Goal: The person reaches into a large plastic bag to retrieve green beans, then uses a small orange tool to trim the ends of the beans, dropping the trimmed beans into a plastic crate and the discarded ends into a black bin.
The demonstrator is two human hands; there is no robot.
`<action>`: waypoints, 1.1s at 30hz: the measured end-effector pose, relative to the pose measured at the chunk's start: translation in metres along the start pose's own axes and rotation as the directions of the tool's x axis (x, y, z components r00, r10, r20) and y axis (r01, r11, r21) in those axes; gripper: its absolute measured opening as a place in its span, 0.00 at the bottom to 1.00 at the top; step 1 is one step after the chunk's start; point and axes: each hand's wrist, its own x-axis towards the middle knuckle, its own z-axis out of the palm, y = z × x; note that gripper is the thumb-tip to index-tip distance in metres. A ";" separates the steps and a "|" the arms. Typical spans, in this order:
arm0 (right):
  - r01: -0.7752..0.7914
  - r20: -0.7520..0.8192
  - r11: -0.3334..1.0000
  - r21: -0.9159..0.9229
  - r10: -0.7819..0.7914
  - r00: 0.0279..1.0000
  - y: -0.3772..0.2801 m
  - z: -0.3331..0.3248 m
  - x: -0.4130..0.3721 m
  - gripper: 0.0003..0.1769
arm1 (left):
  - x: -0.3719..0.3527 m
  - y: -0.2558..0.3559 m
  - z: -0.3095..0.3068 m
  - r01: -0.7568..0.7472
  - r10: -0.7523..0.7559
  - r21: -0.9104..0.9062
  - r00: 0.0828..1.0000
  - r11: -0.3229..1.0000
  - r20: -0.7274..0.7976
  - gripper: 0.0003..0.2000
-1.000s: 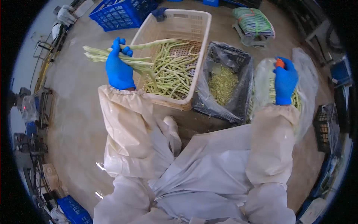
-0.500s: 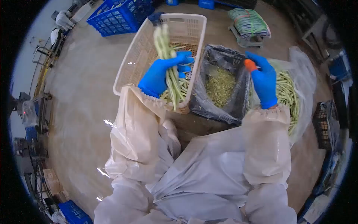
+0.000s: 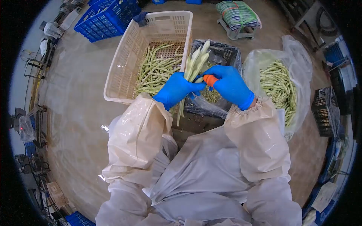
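Observation:
My left hand (image 3: 176, 89), in a blue glove, grips a bunch of long green beans (image 3: 195, 64) held upright over the black-lined crate (image 3: 226, 56). My right hand (image 3: 230, 84), also blue-gloved, holds a small orange-handled tool (image 3: 209, 79) pressed against the bunch just above my left fingers. The tool's blade is hidden. To the left stands a cream plastic basket (image 3: 124, 64) with loose beans (image 3: 156, 69) in it. On the right, a clear plastic bag (image 3: 298, 64) holds more green beans (image 3: 279, 86).
Blue crates (image 3: 105, 17) stand at the back left and a striped sack (image 3: 237, 15) on a low stand at the back. A dark crate (image 3: 326, 113) sits at the right. Equipment lines the left wall. My lap is covered by a white apron (image 3: 203, 169).
My left hand swung the bean bunch from the far left over the basket to the middle. My right hand left the bag and met the bunch with the orange tool.

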 end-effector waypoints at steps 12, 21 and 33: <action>-0.106 -0.223 0.946 0.305 0.180 0.958 -0.001 0.016 0.000 0.08 | -0.002 0.001 0.007 -0.208 0.194 -0.027 0.947 0.978 -0.255 0.14; -0.098 -0.259 0.890 0.446 0.234 0.937 -0.011 -0.021 -0.001 0.10 | 0.002 0.010 -0.034 -0.440 0.232 -0.649 0.894 0.621 -0.384 0.17; -0.121 -0.658 0.990 0.071 0.137 0.741 0.035 -0.103 -0.007 0.15 | -0.018 0.011 -0.111 -0.646 0.190 -0.577 0.732 0.500 -0.654 0.18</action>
